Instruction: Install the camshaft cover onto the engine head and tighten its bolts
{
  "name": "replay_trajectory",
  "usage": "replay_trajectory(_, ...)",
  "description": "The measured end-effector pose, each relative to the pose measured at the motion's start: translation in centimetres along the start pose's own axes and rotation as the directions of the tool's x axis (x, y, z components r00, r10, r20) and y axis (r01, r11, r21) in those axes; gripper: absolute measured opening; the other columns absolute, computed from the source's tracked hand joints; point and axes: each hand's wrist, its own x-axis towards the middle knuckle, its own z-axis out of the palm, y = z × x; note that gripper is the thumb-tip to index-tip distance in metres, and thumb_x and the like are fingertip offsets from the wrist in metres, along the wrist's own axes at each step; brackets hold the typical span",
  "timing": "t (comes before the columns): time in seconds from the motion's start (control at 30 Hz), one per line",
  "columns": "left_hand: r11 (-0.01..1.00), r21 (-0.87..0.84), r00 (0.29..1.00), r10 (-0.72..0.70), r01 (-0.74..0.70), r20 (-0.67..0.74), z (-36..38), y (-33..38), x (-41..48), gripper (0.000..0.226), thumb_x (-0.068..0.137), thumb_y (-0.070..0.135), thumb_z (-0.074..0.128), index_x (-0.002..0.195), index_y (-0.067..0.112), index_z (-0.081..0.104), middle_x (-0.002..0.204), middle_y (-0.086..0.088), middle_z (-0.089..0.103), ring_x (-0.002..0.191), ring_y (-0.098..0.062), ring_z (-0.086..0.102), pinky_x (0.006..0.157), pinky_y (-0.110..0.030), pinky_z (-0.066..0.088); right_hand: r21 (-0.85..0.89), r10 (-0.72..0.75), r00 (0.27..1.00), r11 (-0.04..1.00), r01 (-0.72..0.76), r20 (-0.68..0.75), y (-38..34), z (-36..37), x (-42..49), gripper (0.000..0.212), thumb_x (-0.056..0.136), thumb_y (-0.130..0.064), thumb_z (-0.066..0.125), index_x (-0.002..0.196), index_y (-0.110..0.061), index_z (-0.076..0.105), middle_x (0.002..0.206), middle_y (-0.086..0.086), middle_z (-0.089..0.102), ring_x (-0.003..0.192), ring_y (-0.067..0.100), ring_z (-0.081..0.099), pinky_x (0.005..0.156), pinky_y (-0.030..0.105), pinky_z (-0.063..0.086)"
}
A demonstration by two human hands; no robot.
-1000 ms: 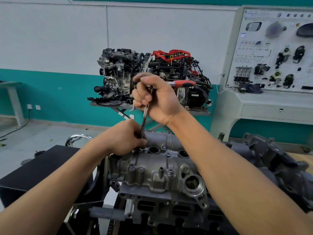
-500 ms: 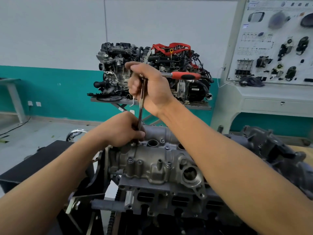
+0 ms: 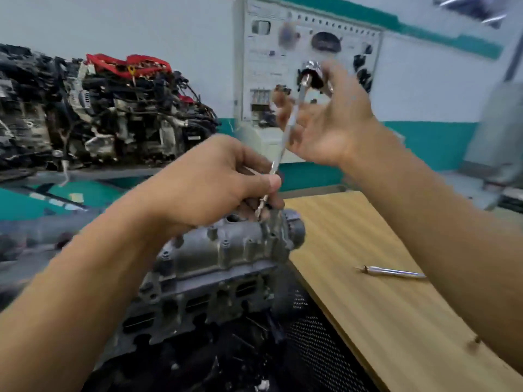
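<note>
The left hand [image 3: 209,182] is closed round the lower part of the extension bar [image 3: 291,120], pinching it between thumb and curled fingers. The bar's long axis runs steeply, tilted: from this grip it rises up and to the right to the ratchet head [image 3: 310,69], and it descends a short way below the grip to its working tip.

The camshaft cover [image 3: 235,247] lies directly below the left-hand grip, seated on the engine head [image 3: 198,301]. The tip of the bar meets the cover at the cover's far end, just beneath the left fingers. The fingers and motion blur hide the bolt under the tip, so engagement of the socket cannot be confirmed.

The right hand [image 3: 331,123] is at the upper end of the bar, above and to the right of the left-hand grip. Its fingers are spread, with the ratchet head at the fingertips. The blur prevents any statement on whether this hand holds the ratchet or only touches it.

Judgement: the left hand is the nearer to the cover and steadies the bar. The next move depends on bringing the bar's axis in line with the bolt, since the bar leans away from vertical.

A second loose bar [image 3: 393,271] lies on the wooden bench [image 3: 382,321], well to the right of both hands.
</note>
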Motion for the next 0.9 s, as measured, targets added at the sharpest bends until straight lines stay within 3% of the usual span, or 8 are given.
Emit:
replay_trajectory(0.13, 0.979, -0.134, 0.947, -0.106, 0.153, 0.304, 10.5, -2.0, 3.0, 0.014, 0.098, 0.012, 0.061, 0.098, 0.002, 0.07, 0.086, -0.011, 0.078, 0.062, -0.013, 0.068, 0.056, -0.019, 0.053, -0.029, 0.121, 0.924, 0.99, -0.141, -0.364, 1.0, -12.5, -6.5, 0.041, 0.086, -0.051, 0.052, 0.072, -0.013, 0.061, 0.064, 0.002, 0.058, 0.046, 0.014, 0.049, 0.05, 0.021, 0.029)
replay_trajectory(0.23, 0.941, -0.14, 0.867, -0.217, 0.308, 0.449, 18.1, -4.3, 4.9, 0.013, 0.102, 0.012, 0.055, 0.103, 0.004, 0.066, 0.088, -0.012, 0.076, 0.06, -0.014, 0.064, 0.057, -0.024, 0.054, -0.064, 0.096, 0.745, 0.981, -0.183, -0.661, 3.3, -20.0, -9.8, 0.038, 0.088, -0.053, 0.054, 0.078, -0.017, 0.057, 0.062, -0.001, 0.058, 0.046, 0.012, 0.05, 0.045, 0.019, 0.03)
replay_trajectory(0.3, 0.945, -0.038, 0.833, -0.266, 0.323, 0.485, 22.3, -6.1, 5.9, 0.016, 0.103, 0.014, 0.051, 0.107, 0.005, 0.064, 0.09, -0.009, 0.075, 0.06, -0.014, 0.061, 0.055, -0.025, 0.053, -0.032, 0.099, 0.633, 0.981, -0.193, -0.768, 5.2, -23.8, -11.0, 0.026, 0.089, -0.042, 0.053, 0.078, -0.018, 0.055, 0.063, -0.001, 0.057, 0.045, 0.011, 0.049, 0.041, 0.018, 0.03)
replay_trajectory(0.47, 0.938, 0.229, 0.843, -0.336, 0.26, 0.42, 29.0, -10.4, 7.6, 0.021, 0.102, 0.02, 0.051, 0.1, 0.01, 0.069, 0.085, -0.004, 0.075, 0.057, -0.01, 0.06, 0.049, -0.023, 0.05, 0.076, 0.143, 0.525, 0.986, -0.147, -0.839, 9.0, -29.8, -10.8, 0.016, 0.094, -0.027, 0.05, 0.085, -0.014, 0.053, 0.062, 0.005, 0.055, 0.039, 0.012, 0.043, 0.036, 0.017, 0.031)
replay_trajectory(0.63, 0.881, 0.447, 0.903, -0.31, 0.155, 0.298, 31.5, -13.1, 8.3, 0.027, 0.097, 0.029, 0.056, 0.085, 0.014, 0.074, 0.078, 0.001, 0.073, 0.074, -0.014, 0.066, 0.066, -0.029, 0.049, -0.099, 0.018, 0.412, 0.96, -0.262, -0.911, 12.5, -33.0, -9.8, 0.007, 0.088, -0.01, 0.06, 0.085, -0.004, 0.062, 0.066, 0.009, 0.062, 0.048, 0.019, 0.054, 0.042, 0.024, 0.042)
replay_trajectory(0.73, 0.862, 0.494, 0.917, -0.284, 0.116, 0.281, 32.1, -13.6, 8.5, 0.024, 0.096, 0.031, 0.055, 0.088, 0.02, 0.074, 0.079, 0.005, 0.069, 0.077, -0.014, 0.063, 0.065, -0.029, 0.045, -0.296, -0.134, 0.354, 0.84, -0.454, -0.925, 13.7, -33.9, -10.1, 0.021, 0.079, -0.015, 0.068, 0.095, -0.001, 0.069, 0.087, 0.014, 0.072, 0.076, 0.029, 0.07, 0.052, 0.03, 0.048)
replay_trajectory(0.83, 0.821, 0.561, 0.933, -0.275, 0.104, 0.23, 32.6, -13.5, 8.6, 0.024, 0.094, 0.031, 0.057, 0.09, 0.017, 0.075, 0.086, 0.0, 0.071, 0.085, -0.023, 0.066, 0.075, -0.033, 0.053, -0.419, -0.204, 0.392, 0.673, -0.609, -0.897, 13.9, -34.0, -10.3, 0.02, 0.076, -0.015, 0.07, 0.093, -0.004, 0.066, 0.095, 0.012, 0.071, 0.077, 0.028, 0.067, 0.046, 0.025, 0.04)
replay_trajectory(0.9, 0.813, 0.571, 0.935, -0.285, 0.118, 0.212, 33.0, -13.0, 8.3, 0.021, 0.093, 0.025, 0.057, 0.088, 0.016, 0.075, 0.084, -0.002, 0.07, 0.082, -0.023, 0.066, 0.077, -0.037, 0.057, -0.505, -0.277, 0.423, 0.494, -0.708, -0.863, 14.2, -33.5, -10.3, 0.011, 0.081, -0.015, 0.065, 0.089, -0.009, 0.059, 0.098, 0.008, 0.066, 0.079, 0.026, 0.061, 0.048, 0.024, 0.037)
